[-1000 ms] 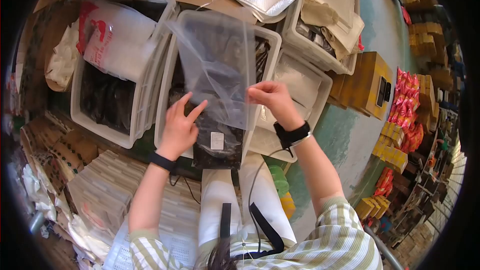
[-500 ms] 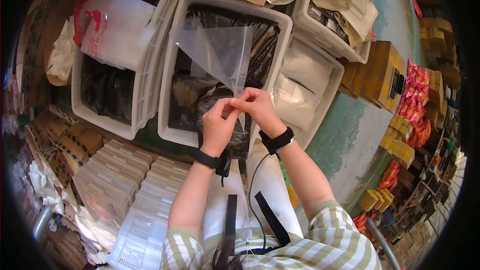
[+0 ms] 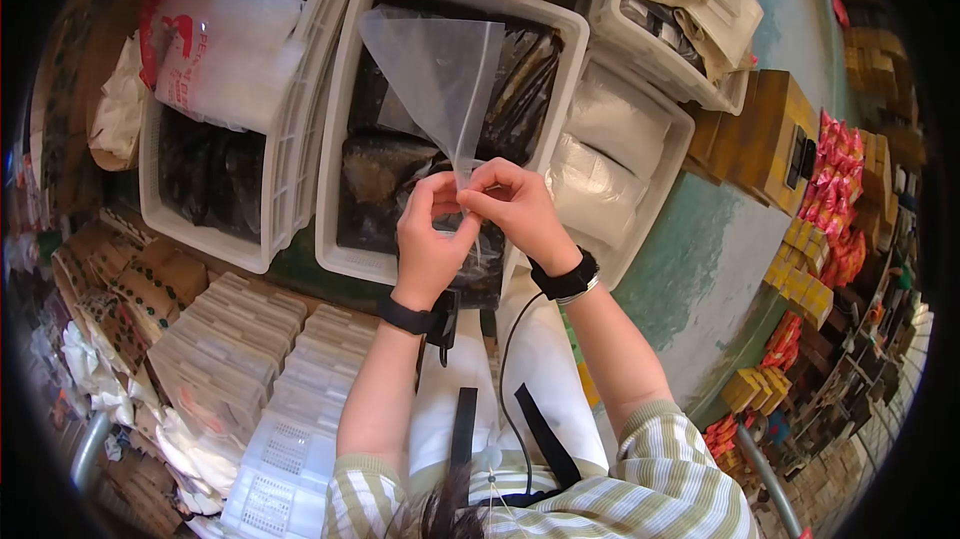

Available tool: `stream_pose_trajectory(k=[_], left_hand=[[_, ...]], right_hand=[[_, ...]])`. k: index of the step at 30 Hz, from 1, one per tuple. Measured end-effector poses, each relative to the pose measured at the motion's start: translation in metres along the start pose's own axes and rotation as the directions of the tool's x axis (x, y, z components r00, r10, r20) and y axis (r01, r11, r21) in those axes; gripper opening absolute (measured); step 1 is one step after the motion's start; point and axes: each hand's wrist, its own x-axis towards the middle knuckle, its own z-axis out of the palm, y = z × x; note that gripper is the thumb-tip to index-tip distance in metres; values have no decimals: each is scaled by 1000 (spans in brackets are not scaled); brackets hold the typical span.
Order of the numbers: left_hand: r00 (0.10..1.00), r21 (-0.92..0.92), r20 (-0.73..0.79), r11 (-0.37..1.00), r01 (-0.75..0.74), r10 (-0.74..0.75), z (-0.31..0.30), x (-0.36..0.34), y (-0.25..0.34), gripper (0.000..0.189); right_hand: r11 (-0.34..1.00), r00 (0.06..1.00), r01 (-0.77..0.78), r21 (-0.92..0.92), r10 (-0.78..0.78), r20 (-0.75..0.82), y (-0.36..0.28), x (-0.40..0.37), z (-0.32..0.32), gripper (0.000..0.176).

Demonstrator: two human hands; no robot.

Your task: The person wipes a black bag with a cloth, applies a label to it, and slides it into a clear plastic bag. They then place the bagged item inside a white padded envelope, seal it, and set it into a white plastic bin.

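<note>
Our left hand (image 3: 425,239) and right hand (image 3: 515,209) meet, fingers pinched tight on the bottom corner of the clear thin plastic bag (image 3: 440,79), which fans upward above the white plastic crate (image 3: 337,139).

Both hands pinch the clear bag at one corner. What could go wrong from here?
The clear bag is held only by a fingertip grip of the left hand and right hand at one corner, so it could slip into the white bin of dark packets below. The thin film might also tear there.

Head-worn fisheye view, looking steeply down, close over crates (image 3: 345,139)
</note>
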Motion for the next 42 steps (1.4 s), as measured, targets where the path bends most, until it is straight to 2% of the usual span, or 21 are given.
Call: stream_pose_trajectory(k=[3,6,12,15,18,24,27,29,30,31,33,36,38,39,41,42], left_hand=[[998,155,35,987,-51,47,-6,-2,-3,12],[982,237,116,956,-173,149,-14,-2,-5,13],[953,354,136,885,-301,270,-12,-1,1,9],[955,410,151,863,-295,255,-6,-1,-2,8],[959,423,173,863,-276,222,-3,-1,-3,9],[961,509,140,815,-276,238,7,-5,-10,8],[964,629,25,745,-223,266,4,0,-14,7],[975,568,-127,819,-77,180,-14,12,-7,5],[985,556,-70,826,-91,156,-21,17,-2,7],[991,542,-11,834,-104,130,-25,20,0,10],[979,551,97,810,-203,179,-19,20,-5,18],[940,594,201,728,-342,277,-4,19,2,34],[915,617,277,676,-404,295,6,22,12,49],[931,590,261,722,-362,254,9,23,11,46],[958,530,232,804,-270,169,15,25,6,40],[968,559,174,792,-248,180,15,27,2,37]], right_hand=[[1000,1000,-9,-11,9,17,-2,-3,1,10],[1000,1000,10,26,-10,29,-5,-5,-1,10],[994,997,65,-92,-68,-29,-19,-12,4,7],[982,984,103,-160,-124,-126,-8,-13,12,9],[944,973,24,-329,-98,-208,-19,-18,20,11],[964,924,101,-246,-182,-337,-4,-19,28,8],[923,874,62,-379,-233,-426,3,-22,21,7],[962,863,-17,-271,-123,-490,10,-28,5,7],[975,855,-53,-216,-67,-514,10,-29,1,7],[984,859,-18,-177,-75,-506,11,-29,0,7],[994,865,54,-98,-95,-493,7,-27,-1,7],[950,883,58,-307,-193,-429,-4,-23,5,10],[878,890,151,-454,-320,-323,-3,-19,5,11],[830,888,199,-521,-377,-263,-3,-18,5,12],[789,881,201,-581,-405,-245,0,-17,0,11],[766,877,201,-610,-418,-235,2,-17,-2,11]])
